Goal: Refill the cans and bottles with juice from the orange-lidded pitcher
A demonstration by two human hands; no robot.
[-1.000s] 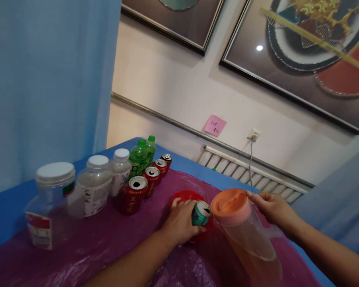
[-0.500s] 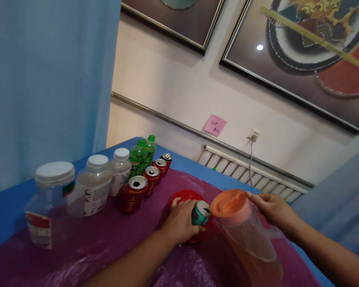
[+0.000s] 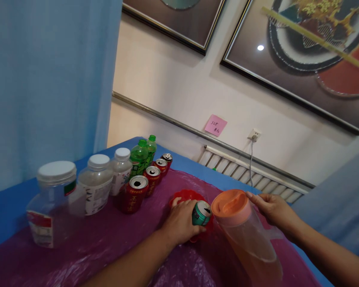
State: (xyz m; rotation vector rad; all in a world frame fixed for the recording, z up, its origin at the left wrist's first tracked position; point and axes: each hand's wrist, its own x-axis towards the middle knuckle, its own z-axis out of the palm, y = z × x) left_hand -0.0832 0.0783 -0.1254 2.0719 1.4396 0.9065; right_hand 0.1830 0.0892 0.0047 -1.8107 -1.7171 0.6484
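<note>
My left hand (image 3: 182,223) is wrapped round a green can (image 3: 201,213), its opened top tilted toward the pitcher. Beneath the can and hand lies a red scalloped dish (image 3: 189,195), partly covered. A clear pitcher (image 3: 251,247) with an orange lid (image 3: 231,203) leans with its top toward the can; brownish liquid shows inside. My right hand (image 3: 275,211) is at the pitcher's handle side, thumb against the lid's edge, gripping it. The lid's rim is close to the can's top. Whether liquid is flowing between them cannot be seen.
Several red cans (image 3: 134,193) stand in a row left of the dish. Behind them are green bottles (image 3: 139,157), white-capped bottles (image 3: 97,183) and a large clear jar (image 3: 55,203). Purple plastic sheeting (image 3: 113,247) covers the blue table (image 3: 14,195). A radiator (image 3: 275,183) stands beyond the table.
</note>
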